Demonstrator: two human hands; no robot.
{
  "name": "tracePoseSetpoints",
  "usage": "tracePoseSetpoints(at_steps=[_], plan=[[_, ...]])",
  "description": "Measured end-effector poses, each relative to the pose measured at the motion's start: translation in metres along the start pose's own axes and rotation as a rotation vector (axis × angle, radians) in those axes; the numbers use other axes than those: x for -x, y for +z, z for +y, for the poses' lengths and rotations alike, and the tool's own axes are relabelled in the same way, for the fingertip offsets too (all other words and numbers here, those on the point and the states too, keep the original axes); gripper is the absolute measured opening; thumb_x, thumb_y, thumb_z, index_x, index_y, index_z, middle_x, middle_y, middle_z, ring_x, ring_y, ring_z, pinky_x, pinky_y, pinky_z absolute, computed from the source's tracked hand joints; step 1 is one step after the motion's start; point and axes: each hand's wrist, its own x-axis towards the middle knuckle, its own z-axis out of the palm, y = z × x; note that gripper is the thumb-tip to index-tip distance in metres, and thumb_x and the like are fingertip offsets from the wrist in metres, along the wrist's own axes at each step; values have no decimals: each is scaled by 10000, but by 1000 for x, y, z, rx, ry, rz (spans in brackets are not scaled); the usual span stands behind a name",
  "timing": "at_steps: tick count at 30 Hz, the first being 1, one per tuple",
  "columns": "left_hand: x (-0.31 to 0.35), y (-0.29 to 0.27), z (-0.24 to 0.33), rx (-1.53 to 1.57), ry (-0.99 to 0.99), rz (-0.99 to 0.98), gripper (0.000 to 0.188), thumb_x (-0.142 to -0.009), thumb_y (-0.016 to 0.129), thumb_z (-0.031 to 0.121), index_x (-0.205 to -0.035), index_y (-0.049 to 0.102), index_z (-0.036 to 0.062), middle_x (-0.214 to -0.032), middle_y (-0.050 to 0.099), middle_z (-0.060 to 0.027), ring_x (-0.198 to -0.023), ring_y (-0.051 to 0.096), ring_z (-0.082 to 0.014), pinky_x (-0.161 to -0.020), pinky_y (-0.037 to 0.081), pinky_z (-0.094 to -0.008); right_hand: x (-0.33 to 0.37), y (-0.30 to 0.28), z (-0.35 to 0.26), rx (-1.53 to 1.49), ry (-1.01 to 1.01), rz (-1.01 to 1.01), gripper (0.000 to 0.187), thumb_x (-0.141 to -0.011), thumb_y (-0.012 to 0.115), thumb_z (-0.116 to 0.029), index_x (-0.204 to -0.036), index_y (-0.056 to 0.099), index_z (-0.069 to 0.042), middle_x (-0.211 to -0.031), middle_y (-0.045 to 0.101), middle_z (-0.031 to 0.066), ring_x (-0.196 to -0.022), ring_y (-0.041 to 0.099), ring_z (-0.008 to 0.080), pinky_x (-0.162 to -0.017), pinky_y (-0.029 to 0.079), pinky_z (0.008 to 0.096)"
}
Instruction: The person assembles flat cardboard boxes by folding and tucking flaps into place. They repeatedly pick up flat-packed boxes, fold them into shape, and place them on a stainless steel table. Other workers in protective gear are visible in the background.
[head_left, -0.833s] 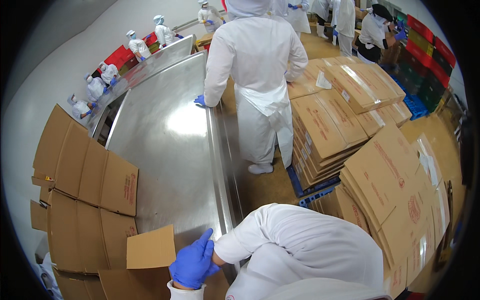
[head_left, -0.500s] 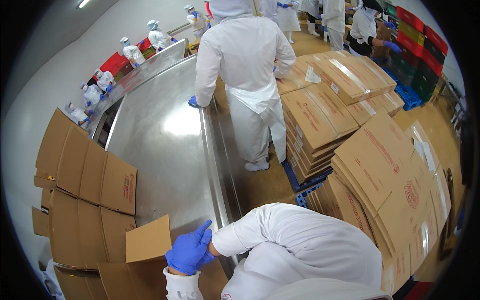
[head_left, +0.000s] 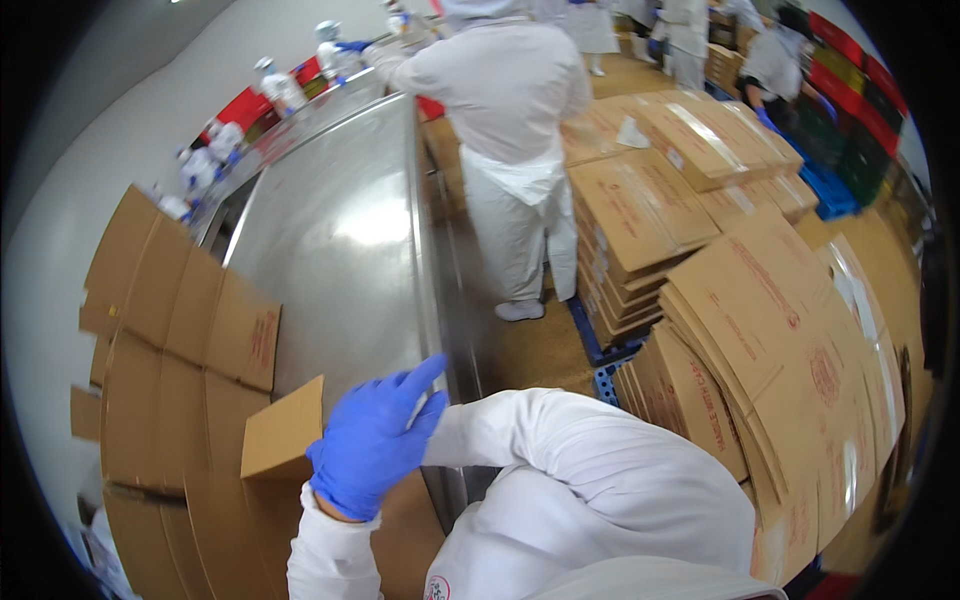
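Both my arms reach in over the near end of a steel table [head_left: 330, 290]. My left hand [head_left: 370, 440], in a blue glove, is raised in front of my right wrist. Its fingers stretch toward the upper right with a gap between them, and I see nothing held in it. Behind it, at the end of the bent white right sleeve [head_left: 590, 440], my right hand is hidden. Just left of the gloves stands an upright cardboard flap [head_left: 285, 430] of an open box. Whether my left hand touches the right one cannot be made out.
Open cardboard boxes [head_left: 160, 420] stand stacked at the left. Flattened cartons [head_left: 760, 340] pile up on the right, with more cartons [head_left: 640, 210] on a blue pallet behind. A person in white [head_left: 510, 150] stands beside the table; others work along the far wall.
My left hand has risen and now covers my right hand, its fingers stretched farther out. The person ahead has lifted the left arm off the table and reaches forward. The view has shifted slightly.
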Motion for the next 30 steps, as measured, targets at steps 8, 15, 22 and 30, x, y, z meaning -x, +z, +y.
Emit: tracePoseSetpoints(at_steps=[8,15,22,30], plan=[[-13,34,7,-85,33,116,313,-875,604,238,-1169,592,129,-747,615,-94,-661,600,-298,-597,469,-422,3,31,41,-194,100,-96,427,-979,429,-355,-1321,432,-99,-1359,446,66,-1234,452,185,-1047,353,380],[-17,70,-48,64,-151,-190,476,-937,524,326,-1369,441,142,-970,642,-149,-833,632,-320,-742,500,-410,7,41,58,-303,137,-122,432,-1013,392,-334,-1374,401,-98,-1418,421,67,-1269,439,187,-1083,340,383],[-12,51,-42,877,-106,335,567,-972,475,345,-1474,294,153,-1342,516,-143,-1111,581,-257,-933,442,-401,17,25,72,-370,267,-3,411,-1011,439,-258,-1388,391,-102,-1413,433,64,-1287,419,164,-1093,328,340],[5,85,-47,43,-182,-787,530,-928,494,337,-1413,386,152,-1114,624,-167,-942,621,-360,-829,482,-451,50,30,63,-93,111,-29,436,-991,441,-325,-1370,399,-112,-1408,418,76,-1294,416,213,-1103,318,397]])
